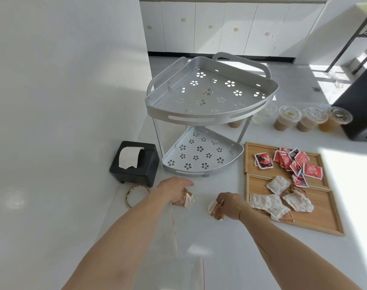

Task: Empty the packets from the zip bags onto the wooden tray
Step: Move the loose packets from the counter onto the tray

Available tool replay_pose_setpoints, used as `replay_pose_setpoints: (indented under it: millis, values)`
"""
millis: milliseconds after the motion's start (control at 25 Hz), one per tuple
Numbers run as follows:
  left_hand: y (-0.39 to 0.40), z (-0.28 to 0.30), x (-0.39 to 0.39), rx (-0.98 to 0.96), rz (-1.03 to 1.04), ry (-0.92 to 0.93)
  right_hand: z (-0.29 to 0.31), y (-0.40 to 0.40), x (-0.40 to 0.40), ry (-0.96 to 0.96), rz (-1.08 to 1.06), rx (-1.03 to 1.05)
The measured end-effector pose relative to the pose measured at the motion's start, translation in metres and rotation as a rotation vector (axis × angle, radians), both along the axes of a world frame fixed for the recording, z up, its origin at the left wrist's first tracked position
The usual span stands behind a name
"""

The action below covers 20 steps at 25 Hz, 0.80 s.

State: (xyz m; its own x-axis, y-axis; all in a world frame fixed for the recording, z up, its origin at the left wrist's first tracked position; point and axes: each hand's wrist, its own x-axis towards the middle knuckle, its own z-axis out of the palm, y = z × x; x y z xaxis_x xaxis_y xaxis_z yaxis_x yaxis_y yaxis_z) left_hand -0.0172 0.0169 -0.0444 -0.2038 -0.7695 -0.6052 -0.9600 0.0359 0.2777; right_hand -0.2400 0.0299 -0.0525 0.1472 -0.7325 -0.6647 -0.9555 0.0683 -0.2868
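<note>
Right, both your arms are stretched forward over the white surface (pixel 220 248), forearms bare and angled inward. Your left hand (pixel 174 190) is palm down, wrist slightly bent, fingers curled around a small bunch of brown packets (pixel 185 199) just in front of the rack (pixel 203 114). Your right hand (pixel 230 205) sits lower and to the right, knuckles up, pinching another brown packet (pixel 215 211) between thumb and fingertips, close to the left edge of the tray (pixel 325 222). Neither hand is over the tray. Between your forearms, a clear zip bag (pixel 172 248) lies flat on the surface with its red seal line showing; a second one (pixel 197 273) lies nearer you. On the tray, red packets (pixel 291 162) fill the far compartment and more pale and brown ones (pixel 281 197) are heaped in the near one. A black dispenser (pixel 136 164) and a tape ring (pixel 136 194) sit off to your left.
</note>
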Motion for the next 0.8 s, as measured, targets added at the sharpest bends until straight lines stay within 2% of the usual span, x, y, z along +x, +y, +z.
replay_pose_setpoints:
  millis: [160,400,560,800]
  values:
    - [0.009,-0.001,-0.016,-0.183,-0.132,-0.154,-0.002,0.025,-0.020,0.004,-0.015,-0.032]
    - [0.027,0.013,-0.030,-0.286,-0.146,-0.217,0.005,0.044,-0.048,0.103,0.080,-0.015]
    - [0.035,0.025,-0.049,-0.223,-0.107,-0.288,0.016,0.051,-0.077,0.156,0.146,0.021]
    - [0.033,0.040,-0.110,-0.085,-0.070,-0.199,0.043,0.054,-0.142,0.241,0.265,0.033]
